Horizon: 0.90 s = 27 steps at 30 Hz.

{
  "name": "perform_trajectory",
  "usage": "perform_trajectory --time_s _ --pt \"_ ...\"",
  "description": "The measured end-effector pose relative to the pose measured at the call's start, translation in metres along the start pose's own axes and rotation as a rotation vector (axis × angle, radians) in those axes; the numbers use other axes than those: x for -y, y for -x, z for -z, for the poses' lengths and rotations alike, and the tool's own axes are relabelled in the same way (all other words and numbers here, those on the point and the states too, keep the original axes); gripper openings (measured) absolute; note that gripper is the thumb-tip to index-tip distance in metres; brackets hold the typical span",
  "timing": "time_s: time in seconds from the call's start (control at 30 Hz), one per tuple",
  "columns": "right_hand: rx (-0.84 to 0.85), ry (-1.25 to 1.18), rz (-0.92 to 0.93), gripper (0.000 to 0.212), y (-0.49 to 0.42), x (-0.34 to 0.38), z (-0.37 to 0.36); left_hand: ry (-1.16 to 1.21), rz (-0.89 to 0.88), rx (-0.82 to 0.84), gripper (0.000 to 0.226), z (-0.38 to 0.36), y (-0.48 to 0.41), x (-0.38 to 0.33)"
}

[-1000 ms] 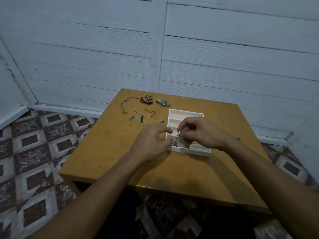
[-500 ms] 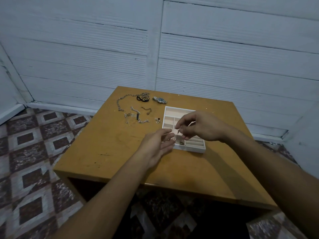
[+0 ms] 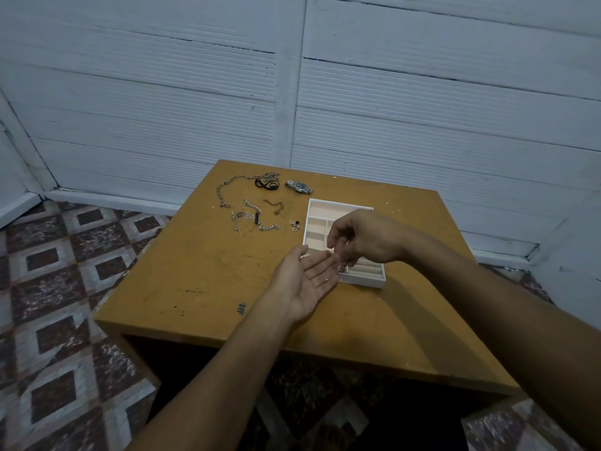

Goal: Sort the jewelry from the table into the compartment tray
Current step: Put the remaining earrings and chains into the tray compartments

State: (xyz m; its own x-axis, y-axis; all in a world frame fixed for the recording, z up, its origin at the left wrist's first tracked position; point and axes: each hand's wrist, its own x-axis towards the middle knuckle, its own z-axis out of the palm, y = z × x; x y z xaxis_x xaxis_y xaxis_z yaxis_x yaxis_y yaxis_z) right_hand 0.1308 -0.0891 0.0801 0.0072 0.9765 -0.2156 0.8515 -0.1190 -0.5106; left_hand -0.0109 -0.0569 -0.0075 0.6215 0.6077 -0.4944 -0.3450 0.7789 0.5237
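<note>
The white compartment tray [image 3: 363, 282] sits on the right half of the wooden table [image 3: 208, 275]. My left hand [image 3: 304, 281] lies palm up and flat at the tray's near left corner, with a tiny ring [image 3: 327, 280] resting on its fingers. My right hand [image 3: 367, 239] hovers over the tray, its fingers hanging loosely curled down toward my left fingertips; I see nothing held in it. Loose jewelry lies at the table's far left: a long chain [image 3: 223, 190], a black looped piece [image 3: 267, 183], a wristwatch [image 3: 299, 186], a bracelet [image 3: 260, 221], a short gold chain [image 3: 276, 206] and small earrings [image 3: 295, 225].
The table stands in a corner against a white panelled wall [image 3: 292, 92]. A patterned tile floor [image 3: 58, 271] surrounds it. A small black hash mark [image 3: 241, 308] is drawn near the table's front edge. The right hand hides the tray's middle compartments.
My left hand turned palm up and drew back from the tray edge. My right hand let go of its pinch and its fingers now hang over my left fingertips.
</note>
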Motion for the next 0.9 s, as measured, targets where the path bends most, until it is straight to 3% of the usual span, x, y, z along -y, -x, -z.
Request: perform_trajectory --time_s 0.63,0.9 --pt "0.021 0.095 -0.043 0.008 -0.012 0.005 -0.008 0.073 0.071 0.024 0.043 -0.004 -0.001 0.008" --pt "-0.069 -0.065 -0.087 0.011 -0.01 0.01 -0.008 0.092 0.061 0.035 0.045 -0.002 -0.001 0.004"
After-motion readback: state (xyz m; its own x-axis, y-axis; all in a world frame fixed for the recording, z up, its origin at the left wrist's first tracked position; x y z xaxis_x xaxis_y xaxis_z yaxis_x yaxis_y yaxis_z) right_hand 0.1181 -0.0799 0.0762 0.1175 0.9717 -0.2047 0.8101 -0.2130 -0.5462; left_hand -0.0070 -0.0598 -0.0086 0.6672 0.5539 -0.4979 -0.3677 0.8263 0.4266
